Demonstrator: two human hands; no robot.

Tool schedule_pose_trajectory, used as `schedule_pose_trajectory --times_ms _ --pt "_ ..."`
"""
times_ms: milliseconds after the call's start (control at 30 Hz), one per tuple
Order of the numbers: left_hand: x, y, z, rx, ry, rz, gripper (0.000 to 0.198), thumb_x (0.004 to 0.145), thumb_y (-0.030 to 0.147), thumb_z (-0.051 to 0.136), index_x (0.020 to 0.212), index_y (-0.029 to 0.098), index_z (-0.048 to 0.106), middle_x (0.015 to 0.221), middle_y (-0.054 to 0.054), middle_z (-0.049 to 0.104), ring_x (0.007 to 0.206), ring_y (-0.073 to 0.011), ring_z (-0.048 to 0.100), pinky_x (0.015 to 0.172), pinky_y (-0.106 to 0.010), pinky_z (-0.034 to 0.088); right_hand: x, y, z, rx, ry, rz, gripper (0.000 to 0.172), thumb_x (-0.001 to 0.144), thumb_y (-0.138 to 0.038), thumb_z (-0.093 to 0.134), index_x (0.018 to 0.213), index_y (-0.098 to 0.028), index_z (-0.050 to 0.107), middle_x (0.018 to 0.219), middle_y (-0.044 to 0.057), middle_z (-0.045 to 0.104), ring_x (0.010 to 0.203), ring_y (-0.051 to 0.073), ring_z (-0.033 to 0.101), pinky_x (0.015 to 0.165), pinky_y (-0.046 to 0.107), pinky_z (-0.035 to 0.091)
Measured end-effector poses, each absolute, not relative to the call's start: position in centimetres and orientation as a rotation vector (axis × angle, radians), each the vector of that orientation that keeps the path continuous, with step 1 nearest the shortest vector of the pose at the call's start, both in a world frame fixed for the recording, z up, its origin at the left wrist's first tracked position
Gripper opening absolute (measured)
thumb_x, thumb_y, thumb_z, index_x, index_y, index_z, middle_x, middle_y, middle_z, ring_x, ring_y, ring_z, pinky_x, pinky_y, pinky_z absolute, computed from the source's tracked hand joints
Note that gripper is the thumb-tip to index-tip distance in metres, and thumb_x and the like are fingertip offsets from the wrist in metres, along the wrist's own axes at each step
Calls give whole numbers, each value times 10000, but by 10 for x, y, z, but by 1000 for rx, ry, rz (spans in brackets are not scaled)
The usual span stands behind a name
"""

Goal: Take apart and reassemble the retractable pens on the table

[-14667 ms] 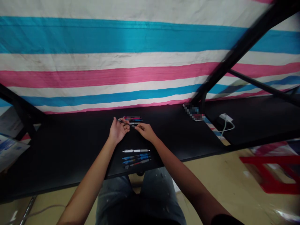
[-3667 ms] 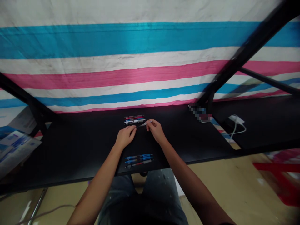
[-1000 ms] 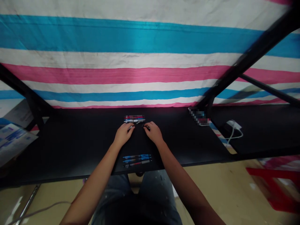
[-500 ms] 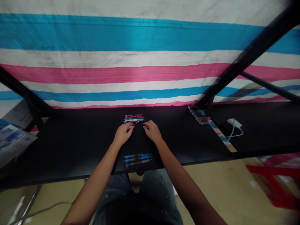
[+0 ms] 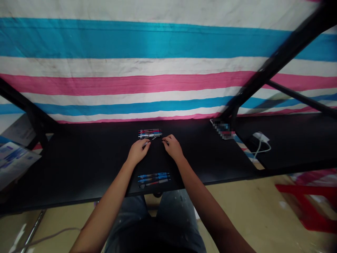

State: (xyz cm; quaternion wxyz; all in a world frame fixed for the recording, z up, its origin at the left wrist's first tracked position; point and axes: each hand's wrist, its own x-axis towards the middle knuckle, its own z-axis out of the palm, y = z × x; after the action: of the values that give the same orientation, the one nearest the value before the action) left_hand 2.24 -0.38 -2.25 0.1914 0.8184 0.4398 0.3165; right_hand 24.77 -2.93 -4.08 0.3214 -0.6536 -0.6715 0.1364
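Several pens lie side by side in a stack of rows toward the back of the black table. Just in front of them my left hand is closed on a whitish pen part, its tip pointing right. Across a small gap, my right hand pinches a small dark piece, mostly hidden by the fingers. Nearer the front edge, between my forearms, three pens rest in parallel, two of them blue and one dark grey.
A blurred-out phone-like object lies at the table's back right. A white charger with cable is on the surface further right. Papers stand at the far left. Black frame bars slant on both sides; a red stool is below right.
My right hand has shifted very slightly to the right, widening the gap between the hands. My left hand stays nearly in place, and the view has moved a little.
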Motion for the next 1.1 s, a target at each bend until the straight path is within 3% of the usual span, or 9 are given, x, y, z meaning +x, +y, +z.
schedule_pose_trajectory --times_ms 333,633,867,1100 --pt "23 -5 -26 2304 1165 978 267 1001 322 523 1119 185 719 1071 -92 766 1002 -250 714 920 -380 554 246 -27 -45 -1656 -1766 355 132 926 -177 513 910 -197 643 1008 99 642 872 220 626 811 331 472" --pt "21 -5 -24 2304 1044 1068 248 1009 308 535 1130 202 723 1079 -89 763 1017 -233 716 937 -393 570 247 -24 -44 -1580 -1501 532 121 875 -281 551 847 -213 647 820 51 700 765 211 637 771 325 497" --pt "20 -7 -20 2330 1122 1057 228 987 320 564 1088 202 730 1060 -83 765 1011 -240 708 937 -394 560 249 -22 -46 -1495 -1533 474 239 895 -217 491 961 -195 719 991 108 713 916 233 670 865 360 517" --pt "20 -8 -18 2328 1168 990 266 1016 319 514 1170 228 711 1106 -61 762 1004 -224 702 925 -372 548 250 -23 -43 -1504 -1522 523 202 890 -242 504 917 -201 701 937 84 727 880 224 667 855 348 513"
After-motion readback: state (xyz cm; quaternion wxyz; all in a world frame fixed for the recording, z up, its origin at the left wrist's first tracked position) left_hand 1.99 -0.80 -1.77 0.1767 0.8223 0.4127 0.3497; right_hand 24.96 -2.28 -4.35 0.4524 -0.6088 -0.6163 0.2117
